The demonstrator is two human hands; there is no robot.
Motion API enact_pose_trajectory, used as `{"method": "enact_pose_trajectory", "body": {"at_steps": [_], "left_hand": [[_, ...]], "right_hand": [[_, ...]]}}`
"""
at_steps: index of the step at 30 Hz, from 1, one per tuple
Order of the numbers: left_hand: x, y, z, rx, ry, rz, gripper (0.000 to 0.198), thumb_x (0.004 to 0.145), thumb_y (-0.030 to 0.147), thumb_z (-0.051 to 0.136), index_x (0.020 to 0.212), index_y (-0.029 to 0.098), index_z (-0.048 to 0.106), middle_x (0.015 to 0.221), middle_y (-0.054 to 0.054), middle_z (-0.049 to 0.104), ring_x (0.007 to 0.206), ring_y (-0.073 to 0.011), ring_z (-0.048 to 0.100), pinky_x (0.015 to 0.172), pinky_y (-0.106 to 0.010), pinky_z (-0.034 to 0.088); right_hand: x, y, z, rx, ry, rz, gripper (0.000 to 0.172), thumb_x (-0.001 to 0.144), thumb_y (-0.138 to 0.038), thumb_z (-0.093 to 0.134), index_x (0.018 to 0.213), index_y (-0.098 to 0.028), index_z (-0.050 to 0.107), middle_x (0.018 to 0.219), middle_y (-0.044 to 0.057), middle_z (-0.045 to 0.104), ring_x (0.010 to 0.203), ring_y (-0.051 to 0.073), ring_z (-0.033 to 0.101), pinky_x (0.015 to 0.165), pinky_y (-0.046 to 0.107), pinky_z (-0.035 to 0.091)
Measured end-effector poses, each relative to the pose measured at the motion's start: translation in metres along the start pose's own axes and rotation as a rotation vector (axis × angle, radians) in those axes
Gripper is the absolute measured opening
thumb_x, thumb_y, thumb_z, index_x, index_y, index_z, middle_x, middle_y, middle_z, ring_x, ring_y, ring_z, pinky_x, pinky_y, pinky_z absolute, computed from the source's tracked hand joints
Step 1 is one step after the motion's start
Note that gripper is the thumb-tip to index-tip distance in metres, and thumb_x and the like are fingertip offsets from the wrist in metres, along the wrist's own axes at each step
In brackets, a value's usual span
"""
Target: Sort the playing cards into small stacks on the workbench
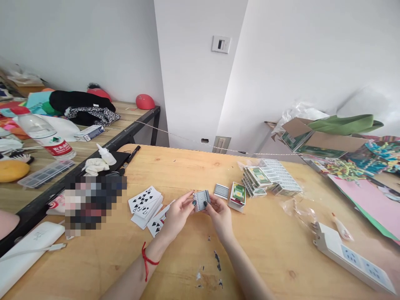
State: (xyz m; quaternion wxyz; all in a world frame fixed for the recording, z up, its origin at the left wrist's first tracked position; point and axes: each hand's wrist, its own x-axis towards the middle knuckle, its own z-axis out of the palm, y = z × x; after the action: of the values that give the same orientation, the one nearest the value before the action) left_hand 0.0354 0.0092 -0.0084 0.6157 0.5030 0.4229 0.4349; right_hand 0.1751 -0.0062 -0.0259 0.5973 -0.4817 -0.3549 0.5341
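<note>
Head view: a person's left hand [178,214] and right hand [220,213] meet over the middle of a wooden table [275,250]. Both are pinched shut on a small deck [201,200] of miniature cards, patterned back up. The deck sits between the hands, its long side running left to right, one hand at each end, neither nearer. Spread playing cards [145,202] lie just left. A second little deck [221,191] and a green card box [238,193] sit just right.

Left hand [176,214] and right hand [220,216] meet at fingertips, fingers pinched closed; both forearms angled inward.
</note>
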Motion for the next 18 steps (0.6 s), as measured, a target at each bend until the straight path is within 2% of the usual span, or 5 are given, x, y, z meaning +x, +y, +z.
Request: {"method": "enact_pose_trajectory", "body": {"at_steps": [4,8,13,18], "left_hand": [[-0.001,-0.003,-0.002,0.066,0.09,0.002,0.037,0.076,0.025,0.051,0.111,0.014,0.052,0.11,-0.011,0.061,0.096,-0.021,0.06,0.078,-0.035,0.052],[0.0,-0.004,-0.007,0.104,0.141,-0.002,0.03,0.074,0.028,0.053,0.099,0.012,0.057,0.1,-0.011,0.065,0.088,-0.0215,0.062,0.071,-0.033,0.053],[-0.003,-0.002,-0.005,0.157,0.126,-0.019,0.025,0.069,0.03,0.058,0.086,0.012,0.06,0.084,-0.01,0.068,0.081,-0.0226,0.063,0.064,-0.03,0.052],[-0.009,0.003,0.005,0.206,0.171,0.009,0.023,0.07,0.034,0.055,0.082,0.014,0.057,0.076,-0.005,0.065,0.067,-0.0176,0.061,0.051,-0.026,0.05]], "right_hand": [[-0.006,-0.003,-0.002,-0.091,-0.074,-0.044,0.038,0.067,-0.035,0.064,0.101,-0.019,0.06,0.105,0.007,0.063,0.092,0.024,0.06,0.08,0.041,0.05],[-0.011,-0.011,-0.005,-0.088,-0.154,0.034,0.031,0.067,-0.038,0.065,0.09,-0.017,0.064,0.089,0.006,0.067,0.079,0.022,0.063,0.072,0.038,0.052],[-0.011,-0.009,-0.005,-0.035,-0.082,0.094,0.026,0.057,-0.034,0.073,0.067,-0.015,0.058,0.064,0.0,0.062,0.057,0.014,0.058,0.05,0.025,0.05],[-0.011,-0.008,-0.003,-0.023,-0.042,0.112,0.028,0.054,-0.033,0.073,0.059,-0.016,0.052,0.055,-0.003,0.058,0.046,0.011,0.054,0.041,0.023,0.047]]}}
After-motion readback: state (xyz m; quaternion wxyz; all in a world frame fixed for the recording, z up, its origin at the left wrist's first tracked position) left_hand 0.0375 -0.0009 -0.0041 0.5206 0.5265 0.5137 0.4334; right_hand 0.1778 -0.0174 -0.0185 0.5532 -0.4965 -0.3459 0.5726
